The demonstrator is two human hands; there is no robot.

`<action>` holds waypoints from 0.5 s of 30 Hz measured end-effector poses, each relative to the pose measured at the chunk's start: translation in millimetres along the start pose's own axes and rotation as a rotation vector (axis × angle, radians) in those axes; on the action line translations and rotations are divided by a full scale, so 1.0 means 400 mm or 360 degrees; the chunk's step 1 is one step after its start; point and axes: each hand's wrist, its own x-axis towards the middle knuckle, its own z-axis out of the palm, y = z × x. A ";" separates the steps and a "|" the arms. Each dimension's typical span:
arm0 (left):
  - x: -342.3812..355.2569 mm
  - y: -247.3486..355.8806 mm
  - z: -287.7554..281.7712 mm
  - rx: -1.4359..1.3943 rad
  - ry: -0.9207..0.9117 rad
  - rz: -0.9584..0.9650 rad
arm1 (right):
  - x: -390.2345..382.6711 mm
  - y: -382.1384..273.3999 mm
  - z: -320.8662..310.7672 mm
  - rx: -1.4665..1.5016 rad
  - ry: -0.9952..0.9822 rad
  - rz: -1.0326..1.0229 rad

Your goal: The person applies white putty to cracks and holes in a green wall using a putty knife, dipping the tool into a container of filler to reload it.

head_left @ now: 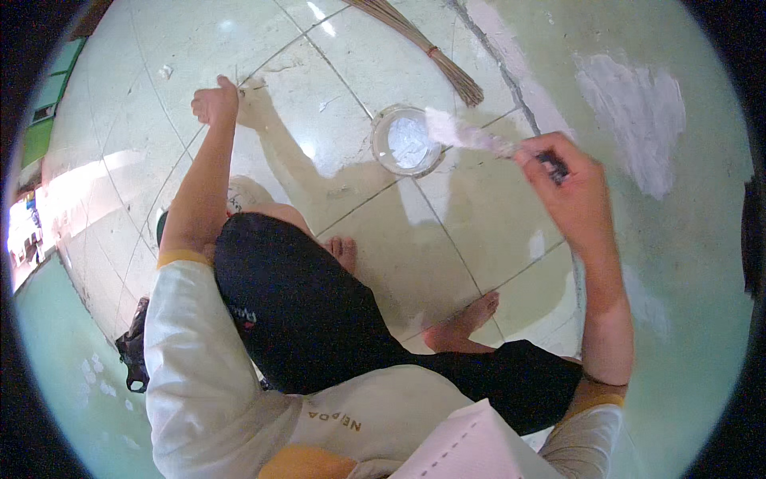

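My right hand (570, 176) grips the dark handle of a putty knife, whose blade (447, 128) is coated in white paste and slightly blurred. Beside the blade, a round plastic tub (405, 164) with white paste inside (405, 136) sits on the tiled floor. My left hand (214, 101) is out over the floor at upper left with its fingers curled closed; whether anything is inside them I cannot make out. A wall (527, 48) on the right carries white patches of paste (634, 112).
A bundle of thin sticks (435, 60) lies along the foot of that wall. My bare feet (471, 315) rest on the tiles beneath me. A dark object (132, 351) is beside the green wall (64, 335) at lower left, near a bright opening (28, 223).
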 end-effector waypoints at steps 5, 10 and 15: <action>0.010 -0.021 0.079 -0.0223 -0.0008 -0.0308 | 0.037 -0.063 0.096 -0.0157 -0.0280 0.0231; -0.100 -0.049 0.122 -0.0290 0.0143 0.0081 | 0.003 -0.063 0.227 -0.0480 -0.0214 0.0192; -0.127 -0.037 0.110 -0.0365 0.0255 0.0265 | -0.015 -0.100 0.283 -0.0747 -0.0154 0.0257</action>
